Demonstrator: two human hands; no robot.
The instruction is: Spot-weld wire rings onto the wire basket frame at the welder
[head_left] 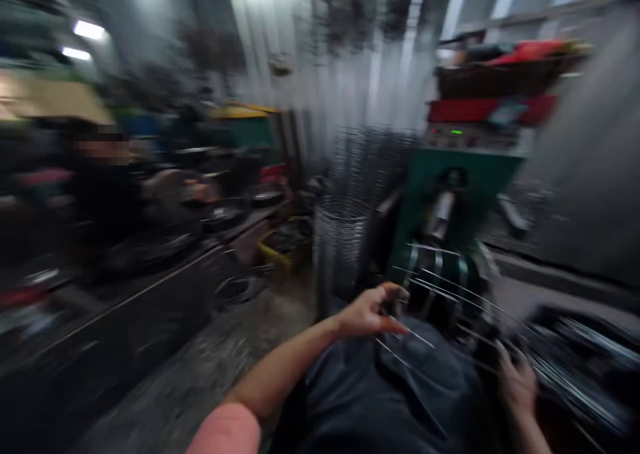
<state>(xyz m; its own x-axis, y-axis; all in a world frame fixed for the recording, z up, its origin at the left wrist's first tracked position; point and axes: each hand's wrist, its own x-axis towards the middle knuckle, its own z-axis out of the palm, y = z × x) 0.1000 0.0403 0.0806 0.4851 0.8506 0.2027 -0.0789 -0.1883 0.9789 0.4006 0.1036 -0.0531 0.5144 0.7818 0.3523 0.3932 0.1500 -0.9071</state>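
The whole view is smeared by motion. My left hand (367,311) is stretched forward over my dark-trousered lap, its fingers curled round thin metal wires (440,287) that fan out to the right. My right hand (517,384) is low at the right, fingers bent on a bundle of shiny wire rods (575,374) lying beside me. Just beyond both hands stands a green machine (450,201) with a metal roller.
A tall roll of wire mesh (350,234) stands left of the green machine. A person in dark clothes (100,194) sits at the left beside a long dark bench (150,294). Red boxes (495,107) are stacked on top of the machine.
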